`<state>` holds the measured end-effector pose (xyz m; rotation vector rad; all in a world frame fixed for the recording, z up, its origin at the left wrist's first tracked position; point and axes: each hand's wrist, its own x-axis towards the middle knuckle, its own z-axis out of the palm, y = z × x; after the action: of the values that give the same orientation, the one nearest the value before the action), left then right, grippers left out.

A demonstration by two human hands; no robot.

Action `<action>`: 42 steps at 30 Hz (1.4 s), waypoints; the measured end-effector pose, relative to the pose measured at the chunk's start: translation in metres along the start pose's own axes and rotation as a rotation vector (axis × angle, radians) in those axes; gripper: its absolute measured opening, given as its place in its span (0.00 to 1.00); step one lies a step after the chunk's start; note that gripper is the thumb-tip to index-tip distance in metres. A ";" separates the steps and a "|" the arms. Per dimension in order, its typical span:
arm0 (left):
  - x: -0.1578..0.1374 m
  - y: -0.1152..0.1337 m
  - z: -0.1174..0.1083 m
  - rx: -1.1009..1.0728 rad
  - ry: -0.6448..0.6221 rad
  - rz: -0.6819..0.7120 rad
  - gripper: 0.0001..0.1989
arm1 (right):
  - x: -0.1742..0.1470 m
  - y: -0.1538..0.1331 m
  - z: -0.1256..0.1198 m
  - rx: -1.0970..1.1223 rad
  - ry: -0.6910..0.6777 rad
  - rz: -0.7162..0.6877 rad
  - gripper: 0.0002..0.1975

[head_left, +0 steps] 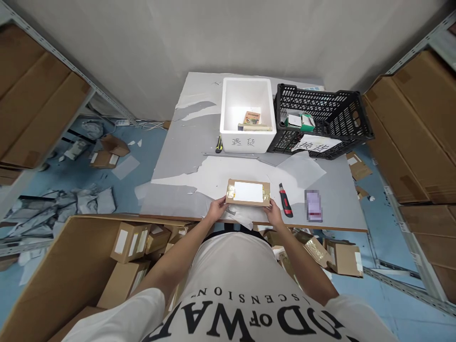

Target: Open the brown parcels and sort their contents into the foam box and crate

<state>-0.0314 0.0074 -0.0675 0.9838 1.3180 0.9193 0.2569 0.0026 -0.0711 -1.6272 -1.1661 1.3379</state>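
Observation:
A small brown cardboard box (248, 203) with a white label on top and clear tape at its ends is held near the front edge of the table. My left hand (217, 209) grips its left end, and my right hand (273, 212) grips its right end. The fingers beneath the box are partly hidden. Just right of the box lies a red and black utility knife (286, 201). A crumpled sheet of thin white paper (241, 217) shows below the box at the table edge.
Behind the box stand a white foam bin (245, 141) holding books and a black plastic crate (322, 99) holding small boxes. A yellow and black cutter (218, 144) lies beside the bin. A blurred purple item (313, 205) rests at right. A large carton (71, 256) of parcels stands left below.

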 end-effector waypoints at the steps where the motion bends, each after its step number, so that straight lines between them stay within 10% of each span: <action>1: 0.000 0.000 0.000 0.013 -0.002 0.011 0.31 | 0.001 -0.002 0.001 -0.012 0.015 0.005 0.30; 11: -0.006 0.024 -0.009 0.254 -0.017 0.112 0.23 | -0.004 -0.023 -0.009 -0.183 -0.016 -0.105 0.24; 22: 0.003 0.083 -0.009 0.532 0.263 0.101 0.15 | 0.013 -0.079 -0.019 -0.565 0.016 -0.240 0.25; 42: 0.021 0.015 -0.001 0.126 0.143 -0.026 0.30 | 0.021 -0.017 -0.004 -0.113 0.079 0.074 0.25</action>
<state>-0.0308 0.0326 -0.0602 1.0098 1.5205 0.9089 0.2582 0.0280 -0.0612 -1.8029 -1.1630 1.2611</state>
